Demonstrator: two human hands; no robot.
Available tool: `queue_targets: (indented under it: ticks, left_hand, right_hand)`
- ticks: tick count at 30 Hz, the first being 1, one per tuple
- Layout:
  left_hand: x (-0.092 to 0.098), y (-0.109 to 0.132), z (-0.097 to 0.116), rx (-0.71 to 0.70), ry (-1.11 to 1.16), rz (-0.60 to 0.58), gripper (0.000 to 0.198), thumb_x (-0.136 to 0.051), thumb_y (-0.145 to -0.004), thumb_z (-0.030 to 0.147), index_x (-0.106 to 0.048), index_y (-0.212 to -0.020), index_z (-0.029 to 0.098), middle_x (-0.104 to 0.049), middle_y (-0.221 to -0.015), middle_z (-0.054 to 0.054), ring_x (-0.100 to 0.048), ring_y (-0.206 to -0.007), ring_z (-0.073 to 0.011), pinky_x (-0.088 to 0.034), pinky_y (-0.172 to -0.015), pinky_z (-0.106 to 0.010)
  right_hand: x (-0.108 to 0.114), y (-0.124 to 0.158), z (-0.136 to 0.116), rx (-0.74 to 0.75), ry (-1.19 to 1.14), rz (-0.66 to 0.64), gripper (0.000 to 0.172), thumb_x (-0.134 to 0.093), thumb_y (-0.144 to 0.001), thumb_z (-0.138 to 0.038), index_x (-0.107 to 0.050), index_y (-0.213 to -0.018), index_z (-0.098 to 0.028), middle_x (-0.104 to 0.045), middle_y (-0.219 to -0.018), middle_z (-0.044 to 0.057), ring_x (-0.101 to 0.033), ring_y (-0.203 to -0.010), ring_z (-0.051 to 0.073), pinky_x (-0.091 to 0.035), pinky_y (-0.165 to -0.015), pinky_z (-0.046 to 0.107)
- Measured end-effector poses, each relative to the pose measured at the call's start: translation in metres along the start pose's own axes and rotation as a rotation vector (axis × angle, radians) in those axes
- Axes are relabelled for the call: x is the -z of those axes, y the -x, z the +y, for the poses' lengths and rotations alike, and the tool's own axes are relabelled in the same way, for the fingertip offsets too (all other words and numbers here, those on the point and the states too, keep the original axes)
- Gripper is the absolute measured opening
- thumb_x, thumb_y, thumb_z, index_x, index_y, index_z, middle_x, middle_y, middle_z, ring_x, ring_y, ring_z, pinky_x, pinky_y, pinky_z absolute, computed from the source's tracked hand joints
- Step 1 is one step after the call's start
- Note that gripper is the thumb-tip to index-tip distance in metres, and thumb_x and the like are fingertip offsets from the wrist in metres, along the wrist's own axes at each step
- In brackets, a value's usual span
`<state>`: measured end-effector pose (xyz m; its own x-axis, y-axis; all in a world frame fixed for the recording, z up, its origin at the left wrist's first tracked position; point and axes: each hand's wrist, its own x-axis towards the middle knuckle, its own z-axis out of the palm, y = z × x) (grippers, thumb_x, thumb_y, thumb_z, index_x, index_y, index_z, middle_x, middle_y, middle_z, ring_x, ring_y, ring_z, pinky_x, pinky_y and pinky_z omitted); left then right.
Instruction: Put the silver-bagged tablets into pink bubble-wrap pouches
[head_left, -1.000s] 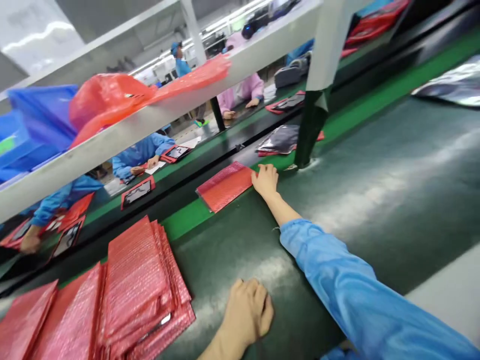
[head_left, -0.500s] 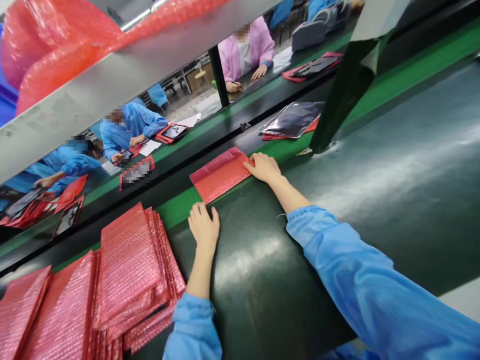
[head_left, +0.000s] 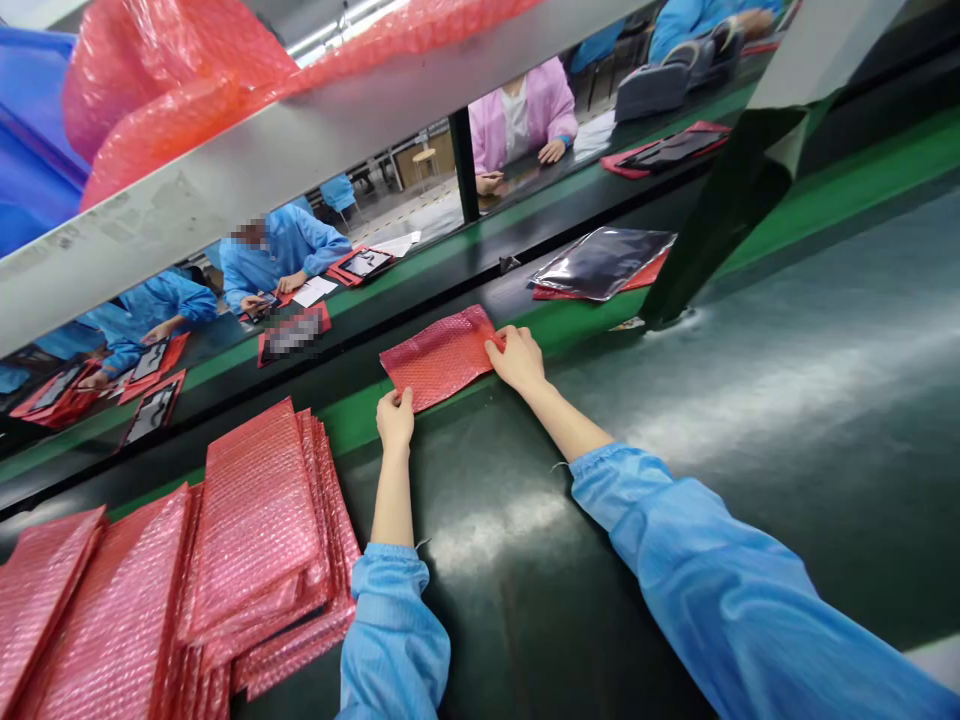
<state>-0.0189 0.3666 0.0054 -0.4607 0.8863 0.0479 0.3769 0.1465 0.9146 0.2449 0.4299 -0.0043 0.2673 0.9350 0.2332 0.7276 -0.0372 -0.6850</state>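
Dark green tabletop [head_left: 510, 620] is filling most of the foreground, a brighter green strip running along its far edge. White beam [head_left: 247, 180] is crossing above at a slant. On it, crumpled red plastic [head_left: 180, 80] is sprawling, with something blue [head_left: 34, 140] showing at its left; bin or bag, cannot tell, and contents are not showing. Three stacks of red bubble pouches [head_left: 255, 520] are leaning against one another at lower left, edges uneven; the film is hiding whatever they may be holding. Across the line, a co-worker in pink [head_left: 525, 115] and others in blue [head_left: 281, 255] are sitting at the far side, flat dark-panelled items on red pouches [head_left: 367, 263] lying before them. Near the post, a glossy dark sleeve [head_left: 600, 262] is resting on top of a red packet [head_left: 645, 275], its inside unreadable. Mid-view, a single red bubble pouch [head_left: 442, 355] is spanning the space between the two hands, above the green strip, right of the stacks and apart from them; it is bowing slightly, and whether anything is inside cannot be told. Right hand [head_left: 520, 360] is gripping its right end, thumb and fingers closing on the edge. Left hand [head_left: 395, 418] is pinching its near left corner.
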Motion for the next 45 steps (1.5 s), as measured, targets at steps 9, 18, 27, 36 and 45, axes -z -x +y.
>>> queue_targets:
  ticks: [9, 18, 27, 36, 45]
  left_hand:
    - [0.005, -0.019, -0.007, 0.150, 0.356, -0.007, 0.047, -0.096, -0.075, 0.035, -0.074, -0.112, 0.017, -0.081, -0.096, -0.010, -0.078, -0.095, -0.0241, -0.061, -0.091, -0.035]
    - [-0.003, -0.009, 0.006, 0.258, 0.697, -0.085, 0.041, -0.093, -0.071, 0.045, -0.075, -0.088, 0.013, -0.072, -0.069, -0.002, -0.060, -0.054, -0.0106, -0.045, -0.053, -0.021]
    - [-0.005, 0.002, 0.025, 0.314, 0.824, -0.119, 0.025, -0.081, -0.077, 0.036, -0.065, -0.086, 0.019, -0.074, -0.084, -0.004, -0.070, -0.072, -0.0140, -0.057, -0.069, -0.026]
    - [0.009, -0.005, 0.000, 0.322, 0.721, -0.021, 0.032, -0.085, -0.076, 0.033, -0.060, -0.094, 0.023, -0.073, -0.095, -0.001, -0.074, -0.099, -0.0205, -0.059, -0.091, -0.033]
    - [0.002, -0.021, -0.005, 0.355, 0.758, -0.023, 0.049, -0.094, -0.075, 0.017, -0.058, -0.108, 0.022, -0.075, -0.100, -0.003, -0.076, -0.094, -0.0189, -0.062, -0.091, -0.036]
  right_hand:
    - [0.003, -0.002, 0.009, -0.027, -0.150, 0.034, 0.030, -0.063, -0.095, -0.042, -0.069, -0.117, -0.022, -0.074, -0.122, 0.015, -0.068, -0.116, 0.035, -0.049, -0.108, 0.050]
    - [0.006, 0.000, 0.022, -0.021, -0.512, 0.190, 0.053, -0.064, -0.086, -0.066, -0.064, -0.114, -0.022, -0.076, -0.107, 0.011, -0.072, -0.102, 0.030, -0.057, -0.098, 0.051]
    - [0.001, 0.058, 0.026, -0.022, -0.582, 0.301, 0.053, -0.056, -0.092, -0.062, -0.056, -0.126, -0.021, -0.066, -0.134, 0.016, -0.068, -0.121, 0.027, -0.055, -0.106, 0.046]
    - [0.009, 0.025, 0.018, -0.023, -0.200, 0.073, 0.059, -0.052, -0.098, -0.058, -0.064, -0.136, -0.015, -0.068, -0.138, 0.023, -0.066, -0.124, 0.035, -0.051, -0.111, 0.051]
    - [-0.008, -0.020, -0.004, 0.048, 0.120, -0.138, 0.042, -0.063, -0.099, -0.042, -0.074, -0.126, -0.012, -0.066, -0.129, 0.025, -0.061, -0.126, 0.042, -0.044, -0.112, 0.055]
